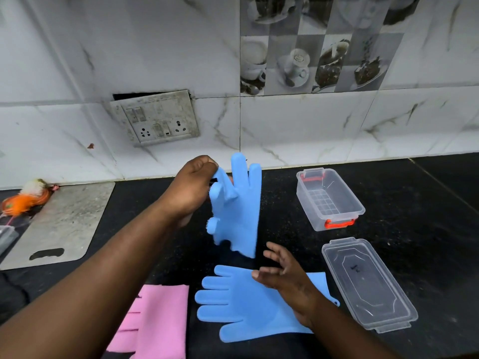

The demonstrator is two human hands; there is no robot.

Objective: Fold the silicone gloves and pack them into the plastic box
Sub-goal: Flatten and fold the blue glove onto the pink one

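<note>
Glove [237,206] pinched in left hand [190,189]

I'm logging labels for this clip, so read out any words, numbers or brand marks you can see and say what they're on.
No text reads clearly here.
Clear lid: small dark mark near its middle, too blurred to read.
Switchboard: no legible marking.
Plastic box, held blue glove, flat blue glove: nothing printed shows.
</note>
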